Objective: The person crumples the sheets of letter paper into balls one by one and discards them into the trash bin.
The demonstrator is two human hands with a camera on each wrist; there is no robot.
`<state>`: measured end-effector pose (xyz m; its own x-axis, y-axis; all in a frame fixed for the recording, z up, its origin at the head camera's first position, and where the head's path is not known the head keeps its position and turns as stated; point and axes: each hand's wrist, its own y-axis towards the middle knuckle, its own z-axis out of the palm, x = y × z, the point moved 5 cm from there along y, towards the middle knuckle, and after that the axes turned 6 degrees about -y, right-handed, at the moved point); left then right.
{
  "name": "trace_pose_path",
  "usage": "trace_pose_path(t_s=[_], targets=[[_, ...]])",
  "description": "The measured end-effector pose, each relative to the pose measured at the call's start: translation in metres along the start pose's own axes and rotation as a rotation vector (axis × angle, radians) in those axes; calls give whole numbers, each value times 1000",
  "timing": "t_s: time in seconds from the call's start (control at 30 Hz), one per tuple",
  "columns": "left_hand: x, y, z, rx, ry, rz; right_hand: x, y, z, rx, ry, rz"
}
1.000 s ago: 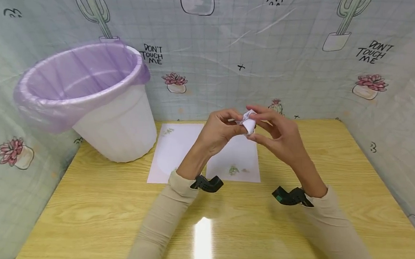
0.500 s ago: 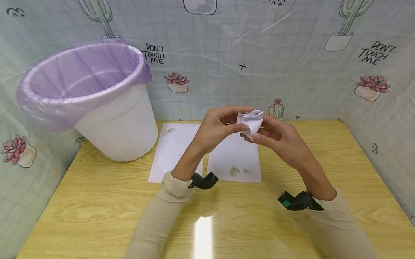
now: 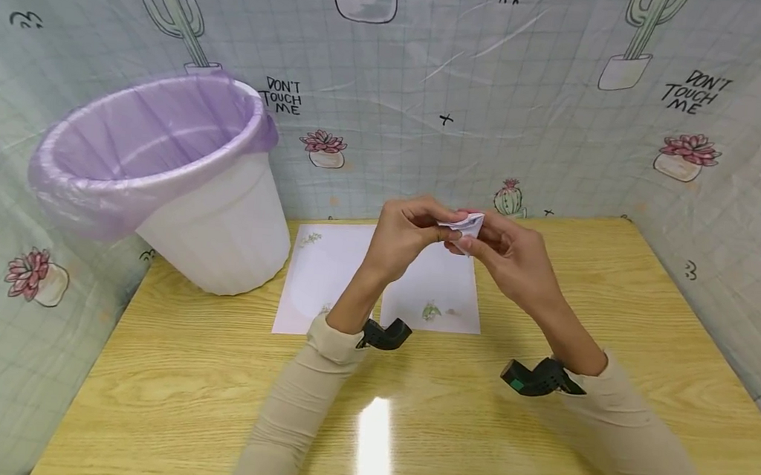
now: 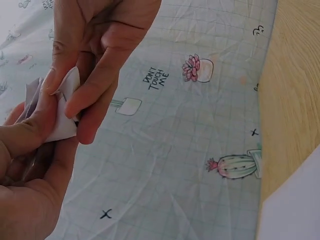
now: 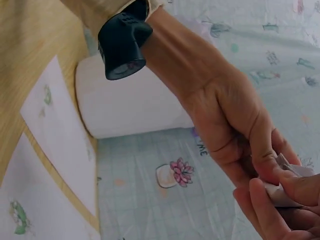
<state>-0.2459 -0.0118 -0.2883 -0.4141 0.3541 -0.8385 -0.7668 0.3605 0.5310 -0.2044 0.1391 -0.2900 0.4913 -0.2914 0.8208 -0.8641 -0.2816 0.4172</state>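
Note:
A small folded piece of white paper (image 3: 472, 224) is held up between both hands, above the table. My left hand (image 3: 402, 232) pinches its left side between thumb and fingers. On the right side, my right hand (image 3: 516, 261) pinches it, the thumb low on its front. A slit between its layers shows along the top edge. In the left wrist view, fingers of both hands cover much of the folded paper (image 4: 65, 122). The right wrist view shows only a part of the paper (image 5: 281, 196) between the fingers.
Two printed paper sheets lie side by side on the wooden table (image 3: 207, 388): a left sheet (image 3: 324, 270) and a right sheet (image 3: 426, 297). A white bin (image 3: 234, 218) with a purple bag liner (image 3: 161, 123) stands at the back left. A cactus-print curtain (image 3: 391, 104) encloses the table.
The folded paper was turned between the fingers, showing a broad face half a second ago. Now it is tilted and more covered by the left fingers. Both hands keep their grip.

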Motion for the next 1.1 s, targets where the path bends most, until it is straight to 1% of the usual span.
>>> trace_pose_path(t_s=[0.07, 0.2, 0.23, 0.3, 0.37, 0.4, 0.43, 0.5, 0.53, 0.6, 0.63, 0.67, 0.7, 0.73, 0.77, 0.8, 0.87, 0.93, 0.97, 1.03, 1.1], targets=[[1, 0, 1, 23, 24, -24, -1, -1, -1, -15, -13, 3], [-1, 0, 3, 114, 48, -88, -3, -1, -3, -42, 44, 2], [-2, -1, 5, 135, 51, -95, -3, -1, -3, -51, 80, -5], [-6, -3, 8, 160, 67, -84, -4, 0, -2, -69, 136, -33], [-12, -6, 12, 173, 72, -61, -5, 0, -3, -84, 123, -48], [-15, -9, 14, 179, 79, -54, -7, 0, -4, -83, 114, -40], [-14, -10, 15, 187, 84, -50, -8, 0, -4, -71, 115, -26], [-16, -12, 16, 217, 112, -26, -12, 0, -7, -27, 77, 27], [-14, -13, 15, 234, 134, -9, -14, 0, -8, 16, 66, 50], [-10, -13, 9, 260, 197, 9, -16, -1, -7, 124, 95, 85], [-7, -12, 5, 258, 219, 7, -17, -1, -6, 175, 109, 89], [-8, -12, 1, 244, 236, -4, -17, -2, -6, 209, 102, 86], [-5, -12, -4, 224, 230, -35, -17, -2, -6, 225, 74, 67], [-2, -12, -8, 194, 199, -73, -16, -2, -5, 234, 64, 38], [-1, -12, -12, 159, 140, -123, -14, -2, -5, 225, 41, -8], [1, -12, -14, 122, 63, -168, -13, -2, -6, 198, 9, -66], [5, -12, -17, 54, -82, -239, -9, 0, -7, 119, -54, -202], [9, -12, -16, 8, -203, -299, -4, 1, -7, 44, -100, -370], [11, -12, -15, -9, -246, -328, -1, 1, -7, 4, -144, -448], [16, -13, -12, -47, -297, -384, 3, 3, -5, -54, -251, -562], [19, -13, -9, -88, -333, -427, 7, 4, -4, -113, -350, -631]])
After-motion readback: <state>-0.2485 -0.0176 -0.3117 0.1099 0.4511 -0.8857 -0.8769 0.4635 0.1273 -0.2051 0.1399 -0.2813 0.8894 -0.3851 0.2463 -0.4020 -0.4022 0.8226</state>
